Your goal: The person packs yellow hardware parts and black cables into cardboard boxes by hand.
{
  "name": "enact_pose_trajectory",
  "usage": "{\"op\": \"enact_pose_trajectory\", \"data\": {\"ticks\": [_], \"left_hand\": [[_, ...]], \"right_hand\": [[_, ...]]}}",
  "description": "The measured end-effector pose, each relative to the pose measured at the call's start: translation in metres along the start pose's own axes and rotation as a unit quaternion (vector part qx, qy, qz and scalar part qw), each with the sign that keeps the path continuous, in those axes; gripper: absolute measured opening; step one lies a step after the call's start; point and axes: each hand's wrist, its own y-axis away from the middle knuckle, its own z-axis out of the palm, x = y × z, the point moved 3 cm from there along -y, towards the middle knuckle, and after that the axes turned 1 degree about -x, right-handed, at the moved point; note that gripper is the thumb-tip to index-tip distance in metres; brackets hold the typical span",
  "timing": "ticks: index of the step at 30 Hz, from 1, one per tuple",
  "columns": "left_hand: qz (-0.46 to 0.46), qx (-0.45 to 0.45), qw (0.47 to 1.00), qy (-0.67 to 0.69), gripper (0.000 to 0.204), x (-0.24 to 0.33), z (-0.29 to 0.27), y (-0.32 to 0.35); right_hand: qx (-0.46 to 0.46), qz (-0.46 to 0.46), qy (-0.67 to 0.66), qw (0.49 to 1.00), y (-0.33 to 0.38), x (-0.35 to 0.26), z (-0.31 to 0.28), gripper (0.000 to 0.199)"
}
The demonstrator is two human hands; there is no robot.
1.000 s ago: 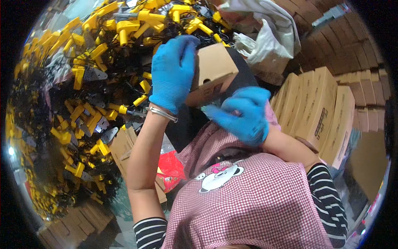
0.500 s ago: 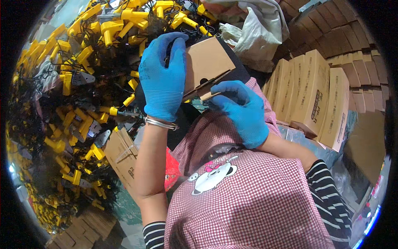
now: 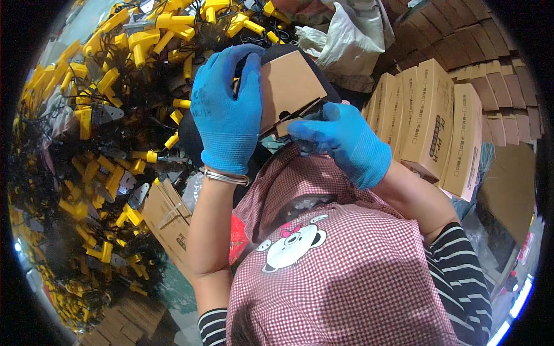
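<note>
Tool pile: yellow pistol-grip corded tools (image 3: 113,183) heap up from 8 to 12 o'clock, black cords tangled among them.
Apron: a red-and-white checked apron (image 3: 369,259) with a white bear print fills 5 to 6 o'clock.
Carton row: printed brown cartons (image 3: 430,118) stand side by side at 2 o'clock.
Sack: a crumpled whitish sack (image 3: 355,43) lies at 1 o'clock.
Flat cardboard: folded brown cardboard (image 3: 164,216) sits at 8 o'clock, beside the left forearm.
Box: the small cardboard box (image 3: 291,83) is at 12 o'clock, tilted, between both hands.
Left hand: blue-gloved left hand (image 3: 228,106) grasps the box's 9 o'clock side.
Right hand: blue-gloved right hand (image 3: 346,141) pinches the flap (image 3: 283,127) at the box's 6 o'clock edge.
Bangle: a silvery bangle (image 3: 225,176) circles the left wrist.
</note>
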Motion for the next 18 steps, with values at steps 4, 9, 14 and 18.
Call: {"op": "enact_pose_trajectory", "data": {"ticks": [4, 9, 14, 18], "left_hand": [[0.036, 0.019, 0.999, -0.016, 0.011, 0.003, 0.0, -0.001], [0.041, 0.014, 0.998, -0.044, 0.012, 0.008, 0.0, 0.002], [0.101, 0.008, 0.986, -0.132, 0.013, 0.015, -0.001, 0.006], [0.071, -0.01, 0.992, -0.1, 0.014, 0.006, -0.004, 0.001]], "right_hand": [[-0.024, 0.038, -0.098, 0.994, 0.0, 0.011, 0.0, 0.042], [-0.028, 0.083, -0.093, 0.992, 0.0, 0.006, -0.002, 0.039], [-0.01, 0.074, -0.171, 0.982, 0.0, 0.004, 0.008, 0.035], [0.005, 0.06, -0.276, 0.959, -0.002, 0.015, 0.015, 0.033]]}}
